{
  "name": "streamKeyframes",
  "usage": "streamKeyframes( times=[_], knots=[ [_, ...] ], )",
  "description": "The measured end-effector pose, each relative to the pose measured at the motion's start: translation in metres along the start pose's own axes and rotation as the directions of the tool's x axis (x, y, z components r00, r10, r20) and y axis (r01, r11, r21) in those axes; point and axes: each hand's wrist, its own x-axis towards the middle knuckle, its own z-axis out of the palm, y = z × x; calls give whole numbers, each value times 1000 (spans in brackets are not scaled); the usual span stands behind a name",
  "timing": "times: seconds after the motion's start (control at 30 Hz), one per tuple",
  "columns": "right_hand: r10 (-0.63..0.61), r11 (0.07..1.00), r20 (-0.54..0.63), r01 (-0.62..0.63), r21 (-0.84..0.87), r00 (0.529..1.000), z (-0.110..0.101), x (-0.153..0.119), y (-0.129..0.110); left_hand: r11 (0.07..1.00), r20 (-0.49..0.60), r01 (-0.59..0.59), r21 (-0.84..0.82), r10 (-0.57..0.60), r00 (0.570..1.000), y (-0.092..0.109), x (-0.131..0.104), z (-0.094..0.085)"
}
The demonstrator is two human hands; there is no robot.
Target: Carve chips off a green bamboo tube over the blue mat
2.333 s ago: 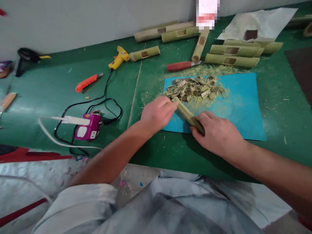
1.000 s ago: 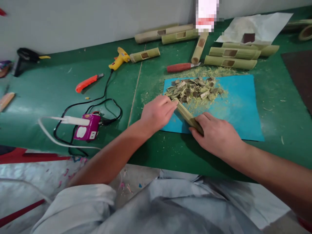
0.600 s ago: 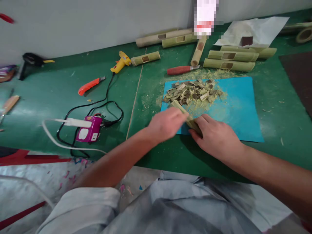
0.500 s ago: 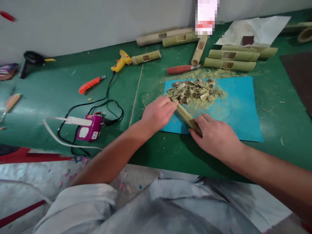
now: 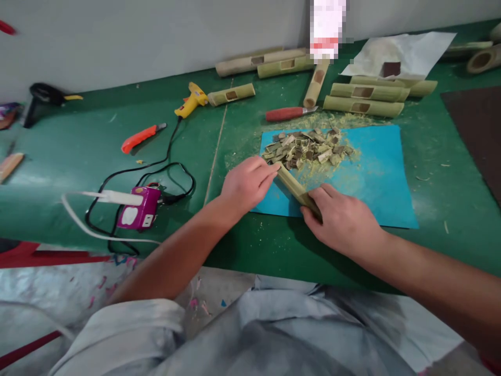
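Note:
A bamboo tube (image 5: pixel 293 185) slants between my two hands over the near part of a blue sheet (image 5: pixel 385 177). My left hand (image 5: pixel 250 181) is closed on its far end, thumb and fingers at the tip. My right hand (image 5: pixel 344 215) wraps round the near end, which is mostly hidden by the fingers. Just beyond the tube lies a heap of bamboo chips (image 5: pixel 309 147) with yellowish shavings around it. A red-handled knife (image 5: pixel 289 113) rests behind the sheet, its blade pointing right.
Several bamboo tubes with cut windows (image 5: pixel 362 107) lie along the back. A yellow glue gun (image 5: pixel 191 100), an orange box cutter (image 5: pixel 143 138) and a purple power adapter (image 5: pixel 139 208) with looping cables are on the left. White paper (image 5: pixel 368 60) lies at the back right, a dark brown sheet (image 5: pixel 475 120) at far right.
The whole view has shifted slightly, so things sit a little further left. Both hands keep their hold on the bamboo tube, which stays at nearly the same slant.

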Motion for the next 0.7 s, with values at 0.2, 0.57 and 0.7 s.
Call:
streamKeyframes(
  times=[0.2, 0.57, 0.7],
  knots=[
    [16, 999, -29, -14, 43, 999, 1, -2, 2, 999, -35, 25, -22, -26, 999, -12, 1, 1],
    [-183, 969, -269, 128, -211, 945, 4, -1, 7, 999, -124, 43, 30, -39, 991, -5, 6, -2],
    [-76, 988, -144, 54, -147, 987, 2, 0, 5, 998, -92, 59, 6, -58, 994, -8, 5, 3]
  ],
)
